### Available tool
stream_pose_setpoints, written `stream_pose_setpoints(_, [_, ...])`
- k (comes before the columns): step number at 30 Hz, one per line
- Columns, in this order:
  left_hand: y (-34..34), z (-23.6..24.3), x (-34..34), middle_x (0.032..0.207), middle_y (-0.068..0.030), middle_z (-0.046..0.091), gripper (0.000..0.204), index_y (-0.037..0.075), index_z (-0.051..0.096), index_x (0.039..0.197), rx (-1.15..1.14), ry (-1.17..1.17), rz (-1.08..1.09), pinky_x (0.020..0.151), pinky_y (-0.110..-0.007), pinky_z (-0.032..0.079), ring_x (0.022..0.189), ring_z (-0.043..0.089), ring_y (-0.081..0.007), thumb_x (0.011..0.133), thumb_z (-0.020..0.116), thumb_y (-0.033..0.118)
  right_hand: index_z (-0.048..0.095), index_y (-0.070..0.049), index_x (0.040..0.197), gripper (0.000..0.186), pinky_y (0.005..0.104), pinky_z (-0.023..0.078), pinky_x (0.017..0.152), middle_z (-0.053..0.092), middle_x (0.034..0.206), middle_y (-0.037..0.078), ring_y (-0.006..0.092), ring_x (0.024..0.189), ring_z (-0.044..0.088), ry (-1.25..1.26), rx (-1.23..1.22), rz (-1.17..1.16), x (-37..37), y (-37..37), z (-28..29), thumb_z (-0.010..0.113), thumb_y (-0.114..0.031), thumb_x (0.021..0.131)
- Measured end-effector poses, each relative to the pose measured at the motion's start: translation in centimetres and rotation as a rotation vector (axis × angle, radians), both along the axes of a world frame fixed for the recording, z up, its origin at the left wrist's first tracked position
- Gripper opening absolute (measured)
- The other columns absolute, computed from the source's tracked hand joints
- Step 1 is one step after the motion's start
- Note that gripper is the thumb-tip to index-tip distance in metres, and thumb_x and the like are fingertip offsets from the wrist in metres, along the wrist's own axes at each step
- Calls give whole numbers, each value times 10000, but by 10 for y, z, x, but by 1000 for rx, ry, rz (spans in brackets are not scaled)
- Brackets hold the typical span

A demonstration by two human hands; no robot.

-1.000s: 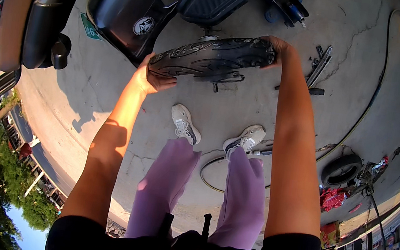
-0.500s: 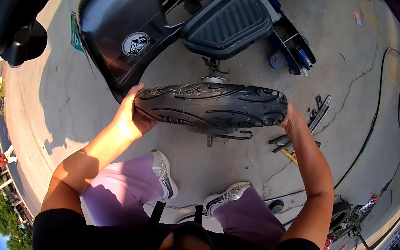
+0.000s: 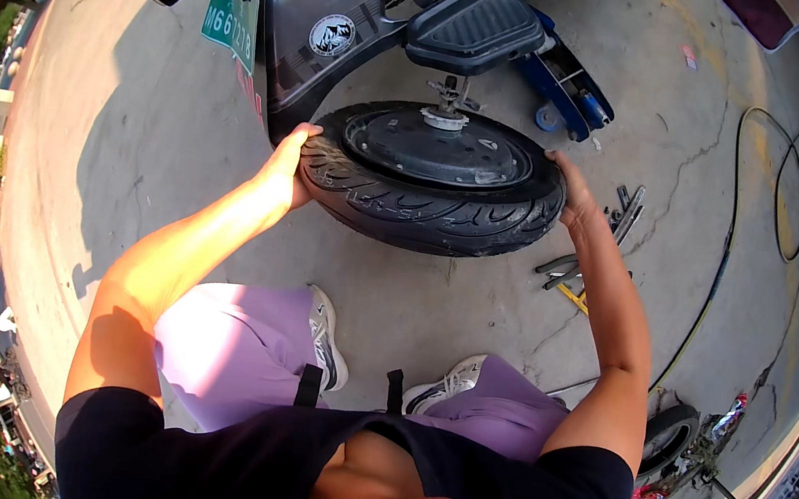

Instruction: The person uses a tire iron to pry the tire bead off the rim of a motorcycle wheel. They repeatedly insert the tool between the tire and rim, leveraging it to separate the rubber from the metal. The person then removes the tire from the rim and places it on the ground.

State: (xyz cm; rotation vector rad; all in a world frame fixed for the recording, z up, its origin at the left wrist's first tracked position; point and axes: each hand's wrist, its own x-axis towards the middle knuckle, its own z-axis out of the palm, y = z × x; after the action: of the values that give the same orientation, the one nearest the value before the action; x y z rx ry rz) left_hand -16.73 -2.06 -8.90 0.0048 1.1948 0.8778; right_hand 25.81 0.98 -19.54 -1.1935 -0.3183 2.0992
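The left hand (image 3: 290, 170) clasped the wheel's (image 3: 432, 193) left side, the right hand (image 3: 578, 196) its right; the scooter (image 3: 326, 0) stood beyond it.

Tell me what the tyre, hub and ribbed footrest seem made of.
The tyre: dull black rubber, judging by its moulded, grooved tread. The hub: probably black-painted metal, given its smooth, scuffed surface with faint highlights. The ribbed footrest: likely dark satin plastic, from its moulded ridges, though rubber is possible.
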Motion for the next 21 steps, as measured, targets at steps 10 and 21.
stream_pose_setpoints(10, [19,-83,-10,1175,-164,629,440,-26,573,1174,31,-104,-24,1027,-451,424,1079,602,-300,818,648,222,369,8,1378,589,325,449,956,516,1259,161,231,1109,547,-287,365,-126,-21,14,-9,469,-209,840])
stream_pose_setpoints(21, [19,-128,-11,1146,-163,637,457,-29,564,1177,45,-123,7,983,-430,472,1026,626,-293,785,661,183,311,-1,1419,633,320,435,979,450,1327,199,255,1147,520,-407,393,-99,-23,22,-21,464,-223,846])
